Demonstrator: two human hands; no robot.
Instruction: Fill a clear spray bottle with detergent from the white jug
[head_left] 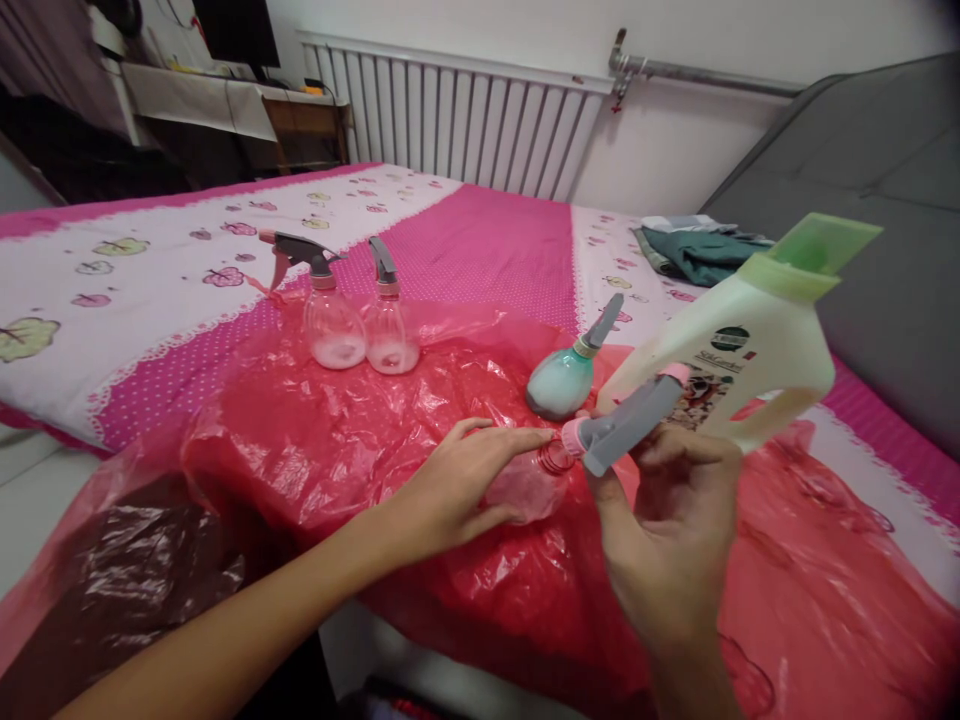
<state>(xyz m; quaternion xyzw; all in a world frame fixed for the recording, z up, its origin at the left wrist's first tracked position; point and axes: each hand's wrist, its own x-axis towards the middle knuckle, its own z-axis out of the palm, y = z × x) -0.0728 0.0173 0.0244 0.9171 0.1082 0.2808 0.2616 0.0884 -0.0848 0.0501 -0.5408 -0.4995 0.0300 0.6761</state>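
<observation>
My left hand (480, 475) is wrapped over a clear pink spray bottle (531, 488), which lies tilted with its threaded neck toward the right. In my right hand (667, 520) is a grey trigger spray head (626, 422) with a pink collar and pink nozzle tip. The collar sits right at the bottle's neck; whether it is threaded on I cannot tell. Just behind stands a teal spray bottle (562, 380) with a grey head, leaning. A large cream detergent bottle (739, 350) with a green cap rises behind my right hand, also tilted.
Two pink spray bottles, one with a black head (337, 335) and one with a grey head (391, 340), stand at left on the red plastic sheet (315, 440). It covers part of the patterned bed (510, 240). Folded clothes (697, 250) lie near the grey headboard (877, 170).
</observation>
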